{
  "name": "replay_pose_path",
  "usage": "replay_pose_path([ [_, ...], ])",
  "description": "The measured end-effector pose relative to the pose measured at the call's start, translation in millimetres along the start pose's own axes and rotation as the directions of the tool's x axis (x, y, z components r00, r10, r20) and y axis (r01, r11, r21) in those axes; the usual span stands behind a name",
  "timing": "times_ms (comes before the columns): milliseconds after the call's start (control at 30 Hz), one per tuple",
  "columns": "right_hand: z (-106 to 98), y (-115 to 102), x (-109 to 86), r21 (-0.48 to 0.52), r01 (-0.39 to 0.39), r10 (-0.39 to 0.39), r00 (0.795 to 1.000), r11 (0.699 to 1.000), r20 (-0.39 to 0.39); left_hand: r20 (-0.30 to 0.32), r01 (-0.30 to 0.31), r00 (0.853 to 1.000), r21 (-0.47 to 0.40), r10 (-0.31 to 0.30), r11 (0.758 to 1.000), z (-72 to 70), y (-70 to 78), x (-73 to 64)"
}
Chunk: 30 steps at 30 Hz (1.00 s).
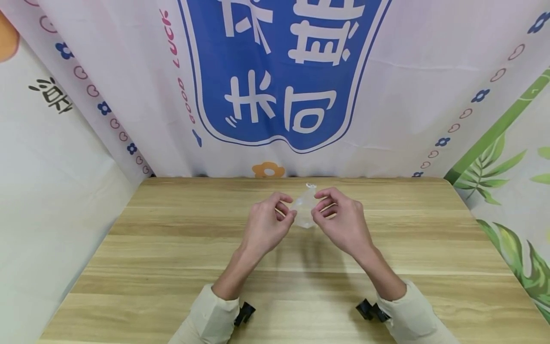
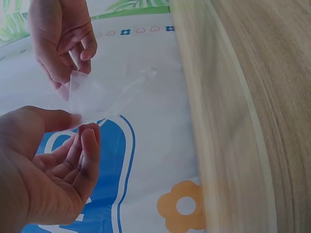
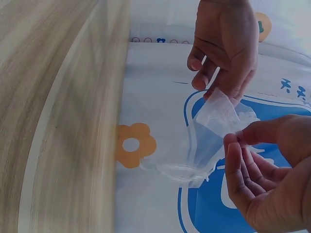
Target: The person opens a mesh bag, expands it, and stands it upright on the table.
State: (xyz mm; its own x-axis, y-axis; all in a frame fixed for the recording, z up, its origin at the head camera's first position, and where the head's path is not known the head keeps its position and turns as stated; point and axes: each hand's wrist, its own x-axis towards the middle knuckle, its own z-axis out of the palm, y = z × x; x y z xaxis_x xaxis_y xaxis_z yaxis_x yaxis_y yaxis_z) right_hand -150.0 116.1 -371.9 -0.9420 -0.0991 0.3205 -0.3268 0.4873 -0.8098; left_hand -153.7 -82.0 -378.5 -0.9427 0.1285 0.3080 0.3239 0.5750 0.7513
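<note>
Holding the clear plastic bag above the bench, my left hand and right hand pinching opposite sides, fingers curled nearly closed, I judge lift and grip done, release not yet made.

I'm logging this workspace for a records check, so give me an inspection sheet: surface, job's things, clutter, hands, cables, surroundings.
Surface: wood-grain table, with shadows below the hands.
Job's things: one thin, translucent plastic piece, creased, held up between the hands; whether it is a bag is hard to tell.
Clutter: nothing seen.
Left hand: pinches the plastic between thumb and fingers.
Right hand: pinches it from the opposite side.
Cables: nothing seen; black fittings sit by the cuffs of both pale sleeves.
Surroundings: white printed cloth with a blue panel behind the table; leaf-printed covering on the right.
</note>
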Motion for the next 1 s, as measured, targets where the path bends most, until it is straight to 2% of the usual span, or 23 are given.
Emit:
replay_pose_path([
  [133, 1.2, 0.2, -0.1, 0.005, 0.039, -0.039, 0.999, 0.999, 0.016, 0.009, 0.002, 1.000, -0.027, -0.002, 1.000, -0.9, -0.6, 0.7],
  [233, 1.5, -0.3, 0.0, 0.013, 0.070, -0.070, 0.997, 0.997, 0.037, 0.035, 0.043, 0.999, -0.119, -0.039, 0.992, -1.8, -1.6, 1.6],
  [300, 1.6, -0.9, 0.1, 0.022, 0.084, -0.085, 0.995, 0.996, 0.052, 0.051, 0.084, 0.996, -0.211, -0.075, 0.974, -1.8, -3.8, 2.6],
  [367, 1.4, -1.1, 0.2, 0.026, 0.097, -0.098, 0.993, 0.995, 0.059, 0.055, 0.121, 0.992, -0.306, -0.110, 0.944, -2.3, -5.7, 3.9],
  [467, 0.7, -1.6, 0.6, 0.037, 0.106, -0.108, 0.992, 0.994, 0.059, 0.034, 0.138, 0.990, -0.391, -0.136, 0.910, -3.2, -7.8, 5.7],
  [767, 0.0, -1.8, 1.2, 0.045, 0.078, -0.080, 0.995, 0.996, 0.053, -0.016, 0.133, 0.987, -0.461, -0.158, 0.878, -4.1, -7.0, 7.5],
  [1000, 2.2, -0.7, 1.7, 0.032, 0.062, -0.064, 0.996, 0.998, 0.068, -0.027, 0.123, 0.988, -0.471, -0.153, 0.874, -3.4, -5.6, 6.7],
])
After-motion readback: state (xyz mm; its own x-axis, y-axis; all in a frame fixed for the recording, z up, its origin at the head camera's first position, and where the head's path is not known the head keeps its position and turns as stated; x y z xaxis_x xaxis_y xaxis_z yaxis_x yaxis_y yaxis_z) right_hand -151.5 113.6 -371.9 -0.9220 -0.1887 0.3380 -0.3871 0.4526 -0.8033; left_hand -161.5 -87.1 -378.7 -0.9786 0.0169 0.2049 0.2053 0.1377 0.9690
